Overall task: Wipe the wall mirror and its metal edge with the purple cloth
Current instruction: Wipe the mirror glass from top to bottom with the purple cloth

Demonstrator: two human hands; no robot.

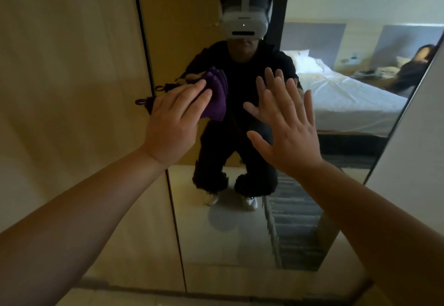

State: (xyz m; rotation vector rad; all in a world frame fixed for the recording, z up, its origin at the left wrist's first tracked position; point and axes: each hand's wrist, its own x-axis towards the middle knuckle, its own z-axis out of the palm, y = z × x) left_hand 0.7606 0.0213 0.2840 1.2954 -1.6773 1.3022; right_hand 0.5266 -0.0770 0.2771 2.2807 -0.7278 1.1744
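A tall wall mirror (pixel 240 233) fills the middle of the head view, with a thin dark metal edge (pixel 144 41) down its left side. My left hand (pixel 175 123) presses a folded purple cloth (pixel 213 106) flat against the glass near that left edge, fingers straight on top of the cloth. The cloth's hanging loop sticks out to the left of the hand. My right hand (pixel 286 125) lies open with fingers spread, palm toward the glass to the right of the cloth, and holds nothing.
A beige wall panel (pixel 67 77) runs left of the mirror and a pale wall (pixel 418 125) stands at its right. The glass reflects a person in dark clothes with a headset, a white bed (pixel 348 103) and another person behind.
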